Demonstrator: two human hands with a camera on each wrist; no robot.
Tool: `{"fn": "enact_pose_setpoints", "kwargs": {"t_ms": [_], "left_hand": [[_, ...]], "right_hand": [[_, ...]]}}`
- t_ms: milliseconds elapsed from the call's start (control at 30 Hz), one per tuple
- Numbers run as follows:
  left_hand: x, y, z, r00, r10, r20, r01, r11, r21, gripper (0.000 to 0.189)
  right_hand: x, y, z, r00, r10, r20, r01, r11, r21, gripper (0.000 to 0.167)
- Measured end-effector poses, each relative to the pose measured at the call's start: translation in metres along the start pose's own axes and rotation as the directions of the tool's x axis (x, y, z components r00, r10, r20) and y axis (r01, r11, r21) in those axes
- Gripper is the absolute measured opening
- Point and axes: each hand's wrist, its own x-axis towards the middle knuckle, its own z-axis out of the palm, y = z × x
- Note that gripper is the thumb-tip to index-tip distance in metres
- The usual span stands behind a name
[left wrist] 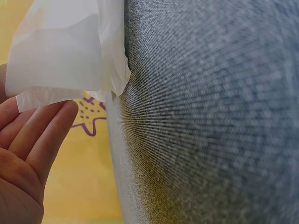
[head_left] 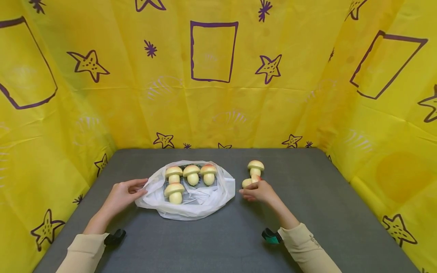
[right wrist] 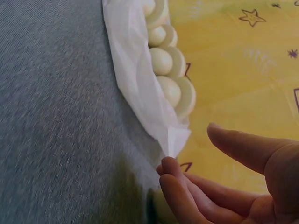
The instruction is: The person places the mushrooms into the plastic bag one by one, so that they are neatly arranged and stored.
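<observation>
A white plastic bag [head_left: 191,213] lies spread on the table, with several toy mushrooms [head_left: 175,194] inside its wide mouth. At the bag's left rim, my left hand [head_left: 121,195] pinches the plastic between thumb and fingers; the left wrist view shows the bag's edge [left wrist: 56,60] there. Right of the bag, my right hand [head_left: 259,191] is beside another mushroom [head_left: 247,182], which it partly hides. Thumb and fingers of the right hand [right wrist: 233,186] stand apart in the right wrist view. Just behind, one more mushroom [head_left: 255,167] with a reddish cap lies on the table.
The dark grey table [head_left: 218,246] reaches back to a yellow curtain [head_left: 218,113] with purple drawings, which also closes off both sides. A dark band with a green part [head_left: 272,238] sits at the right wrist, and a black one [head_left: 115,237] at the left.
</observation>
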Motion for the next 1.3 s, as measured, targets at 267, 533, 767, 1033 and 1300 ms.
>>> {"fn": "enact_pose_setpoints", "kwargs": {"t_ms": [267, 533, 767, 1033, 1300], "left_hand": [[0.0, -0.001, 0.0, 1.0, 0.02, -0.013, -0.02, 1.0, -0.002, 0.04], [0.002, -0.002, 0.001, 1.0, 0.009, 0.003, -0.009, 1.0, 0.007, 0.04], [0.002, -0.001, 0.002, 1.0, 0.003, 0.003, -0.003, 1.0, 0.004, 0.041], [0.001, -0.003, 0.002, 1.0, 0.01, -0.001, -0.01, 1.0, 0.001, 0.041], [0.002, -0.004, 0.001, 1.0, 0.006, -0.002, -0.006, 1.0, 0.008, 0.041]], "right_hand": [[-0.006, 0.009, -0.015, 1.0, -0.005, 0.018, 0.005, 1.0, -0.002, 0.035], [-0.014, 0.016, -0.029, 1.0, 0.019, -0.01, -0.019, 0.999, -0.038, 0.037], [-0.016, 0.023, -0.04, 1.0, 0.026, -0.008, -0.027, 0.999, -0.045, 0.042], [-0.01, 0.034, -0.049, 0.999, 0.048, 0.016, -0.047, 0.999, -0.026, 0.051], [-0.004, 0.039, -0.051, 0.996, 0.07, 0.05, -0.071, 0.997, 0.013, 0.054]]}}
